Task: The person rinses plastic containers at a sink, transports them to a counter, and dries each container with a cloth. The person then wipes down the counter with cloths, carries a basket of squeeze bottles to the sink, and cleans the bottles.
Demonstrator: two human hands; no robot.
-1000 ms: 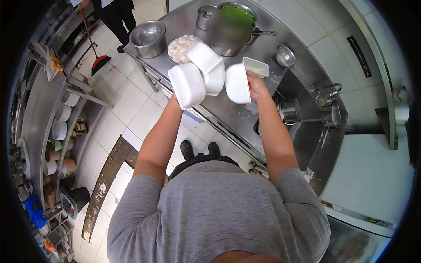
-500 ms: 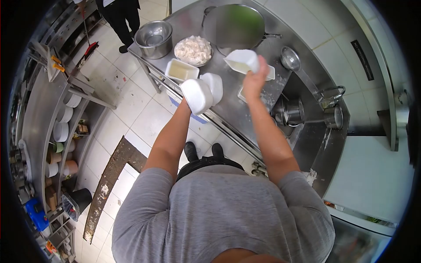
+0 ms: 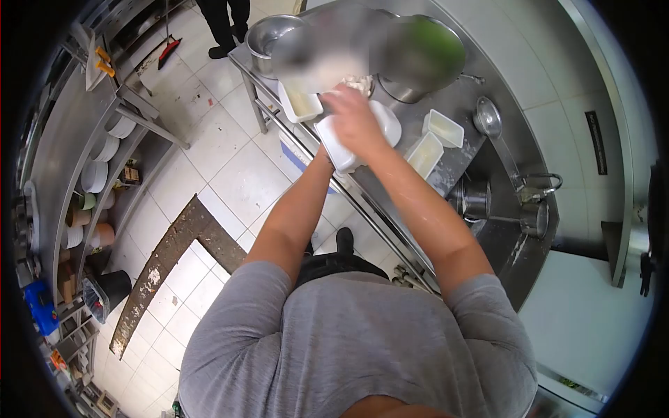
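Note:
My left hand (image 3: 325, 155), mostly hidden, grips a white rectangular container (image 3: 336, 148) that is tilted over the counter's front edge. My right hand (image 3: 359, 124) crosses above it, its somewhat blurred fingers stretched out to the left, with nothing visible in them. Just beyond, another white container (image 3: 387, 122) is partly covered by my right hand. To the left stands an open white container (image 3: 301, 106) with something pale inside. On the right, two more white tubs, an upper one (image 3: 446, 128) and a lower one (image 3: 425, 155), sit on the steel counter (image 3: 401, 182).
A steel pot (image 3: 268, 42) stands at the counter's far left corner. Pale food (image 3: 359, 85) shows beside a large, partly blurred pot (image 3: 404, 90). A ladle (image 3: 488, 117) lies near the sink pots (image 3: 476, 198). A person's legs (image 3: 226, 24) stand beyond.
My right hand has moved left, from the right-hand tubs to above the container in my left hand. The white tub it held now rests on the counter. The view has shifted.

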